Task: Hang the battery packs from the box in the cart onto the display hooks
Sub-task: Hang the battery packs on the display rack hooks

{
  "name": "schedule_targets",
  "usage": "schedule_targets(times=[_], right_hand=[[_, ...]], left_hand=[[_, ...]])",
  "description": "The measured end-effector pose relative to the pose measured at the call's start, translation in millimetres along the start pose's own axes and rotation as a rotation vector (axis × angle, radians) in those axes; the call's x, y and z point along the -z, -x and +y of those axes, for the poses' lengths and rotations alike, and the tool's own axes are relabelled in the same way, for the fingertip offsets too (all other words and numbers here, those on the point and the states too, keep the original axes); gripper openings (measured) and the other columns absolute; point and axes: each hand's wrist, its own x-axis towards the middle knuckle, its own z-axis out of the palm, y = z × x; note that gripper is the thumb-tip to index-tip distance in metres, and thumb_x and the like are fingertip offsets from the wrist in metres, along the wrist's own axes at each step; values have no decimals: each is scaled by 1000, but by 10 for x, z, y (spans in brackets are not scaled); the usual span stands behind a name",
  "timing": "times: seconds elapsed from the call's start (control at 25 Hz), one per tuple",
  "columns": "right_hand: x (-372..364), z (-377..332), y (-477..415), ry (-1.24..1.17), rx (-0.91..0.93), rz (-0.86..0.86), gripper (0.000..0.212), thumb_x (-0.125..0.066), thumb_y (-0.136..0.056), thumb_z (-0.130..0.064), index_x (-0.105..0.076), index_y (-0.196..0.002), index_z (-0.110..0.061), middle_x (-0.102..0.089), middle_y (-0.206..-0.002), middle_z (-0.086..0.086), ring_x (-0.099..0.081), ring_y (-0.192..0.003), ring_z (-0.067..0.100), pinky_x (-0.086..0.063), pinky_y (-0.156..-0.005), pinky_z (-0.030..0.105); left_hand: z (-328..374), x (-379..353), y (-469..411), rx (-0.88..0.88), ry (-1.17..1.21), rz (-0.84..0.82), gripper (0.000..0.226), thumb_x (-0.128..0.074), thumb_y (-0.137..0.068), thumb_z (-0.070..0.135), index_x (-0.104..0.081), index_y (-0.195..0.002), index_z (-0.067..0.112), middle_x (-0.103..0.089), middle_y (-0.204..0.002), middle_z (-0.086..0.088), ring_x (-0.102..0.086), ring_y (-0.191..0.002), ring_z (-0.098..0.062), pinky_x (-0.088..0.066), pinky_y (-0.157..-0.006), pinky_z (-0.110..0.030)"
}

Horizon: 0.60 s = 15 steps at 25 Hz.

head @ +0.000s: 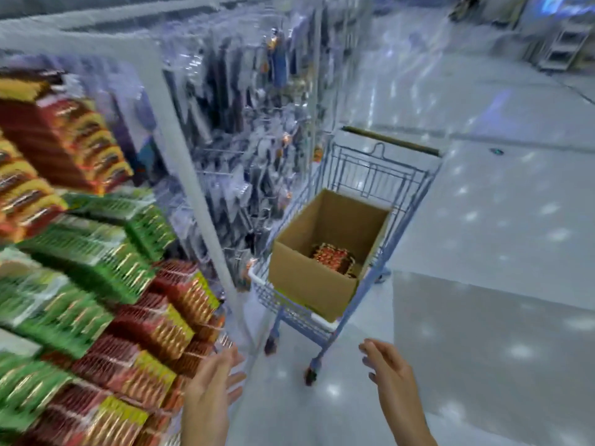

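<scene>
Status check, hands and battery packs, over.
Left hand open, right hand open, both empty. Battery packs in cardboard box, in cart. Display post close beside cart.

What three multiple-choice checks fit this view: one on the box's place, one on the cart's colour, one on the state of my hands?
1. Where is the cardboard box?
A) on the floor
B) in the cart
C) on a shelf

2. What colour is the cart's wire frame?
A) red
B) green
C) blue

3. What state are the left hand and the right hand in?
A) both open, holding nothing
B) left grips a pack
C) right grips the cart handle

Answers:
1 B, the box stands inside the wire basket.
2 C, the wires look blue.
3 A, both hands are spread and empty in the air, short of the cart.
</scene>
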Motion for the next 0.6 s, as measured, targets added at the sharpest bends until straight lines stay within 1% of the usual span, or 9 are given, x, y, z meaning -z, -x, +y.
schedule_targets(times=[0.08,0.2,0.32,0.36,0.44,0.52,0.6], right_hand=[[81,-14,-203,-7,-38,28,9,-69,-97,-26,-74,-98,-20,-78,-96,-1,-70,-103,26,-48,-91,42],[51,-118,-507,-25,-82,39,11,-65,-100,-27,-72,-104,-20,-76,-106,1,-68,-105,23,-48,-92,40],[-107,-304,-911,-31,-114,59,13,-64,-100,-29,-71,-105,-19,-75,-108,2,-66,-106,23,-46,-88,38],[-170,-376,-1043,-34,-118,62,13,-64,-100,-29,-71,-105,-19,-74,-108,2,-66,-107,23,-46,-87,37],[-301,-525,-1307,-15,-140,102,13,-64,-99,-30,-71,-103,-20,-74,-108,3,-65,-106,24,-46,-87,38],[-441,-708,-1573,-12,-150,124,11,-65,-99,-29,-70,-100,-19,-74,-108,5,-65,-105,24,-46,-87,38],[-547,-842,-1815,10,-165,136,10,-64,-100,-28,-69,-100,-20,-73,-106,5,-64,-104,25,-46,-85,39]], left_hand=[[31,-232,-178,27,-29,-22,21,-52,-107,13,-71,-100,11,-73,-110,-15,-66,-89,-31,-47,-73,-34],[149,-531,-484,61,-75,-59,22,-53,-108,20,-73,-107,11,-76,-111,-9,-69,-105,-34,-51,-82,-41],[325,-888,-904,84,-97,-97,25,-53,-108,25,-72,-114,10,-76,-113,-7,-69,-106,-31,-52,-91,-47],[384,-1009,-1061,85,-95,-115,26,-53,-109,25,-72,-115,10,-75,-114,-7,-69,-106,-31,-52,-92,-46],[539,-1257,-1379,97,-103,-144,26,-52,-109,25,-72,-114,10,-75,-115,-7,-69,-106,-30,-53,-88,-42],[704,-1529,-1714,90,-117,-199,25,-52,-109,24,-73,-113,12,-76,-112,-5,-70,-103,-26,-54,-83,-37],[804,-1766,-2004,65,-153,-240,23,-53,-108,26,-75,-110,17,-77,-108,-1,-72,-103,-23,-55,-83,-35]])
